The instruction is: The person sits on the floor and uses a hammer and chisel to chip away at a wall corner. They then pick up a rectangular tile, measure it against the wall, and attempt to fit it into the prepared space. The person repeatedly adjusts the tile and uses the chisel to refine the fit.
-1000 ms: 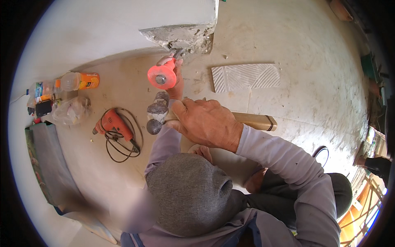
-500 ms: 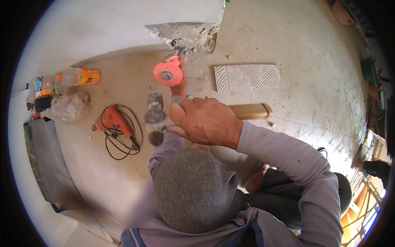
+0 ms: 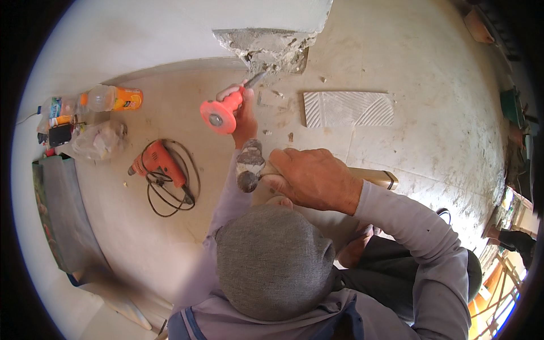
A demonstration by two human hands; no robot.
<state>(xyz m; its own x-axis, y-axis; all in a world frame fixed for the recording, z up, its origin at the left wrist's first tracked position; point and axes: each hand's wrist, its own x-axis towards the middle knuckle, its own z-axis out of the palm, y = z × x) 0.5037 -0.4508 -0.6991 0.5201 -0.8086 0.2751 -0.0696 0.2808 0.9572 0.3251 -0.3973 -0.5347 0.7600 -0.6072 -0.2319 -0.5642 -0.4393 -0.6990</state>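
Observation:
My left hand (image 3: 245, 120) is closed around the grip of a chisel (image 3: 219, 117) with a round orange-red hand guard. Its dark steel blade slants up and right, the tip at the lower edge of a broken wall corner (image 3: 271, 46), where rough grey mortar is exposed. I cannot tell if the tip touches. In my right hand (image 3: 318, 178) is a hammer (image 3: 250, 164), gripped close to its worn, grey-stained head. The wooden handle sticks out behind the hand to the right. The hammer head hangs apart from the chisel, nearer to me.
A ridged grey tile (image 3: 348, 109) lies on the floor right of the chisel, with small rubble around. To the left rest an orange-red drill (image 3: 161, 165) with coiled cord, plastic bottles (image 3: 116, 98) and a clear bag (image 3: 102, 140). Another person's foot (image 3: 492, 232) shows at far right.
The hammer has moved right, and its head is no longer blurred. The chisel guard has swung left and nearer to me, so more of the blade shows. The view has shifted slightly.

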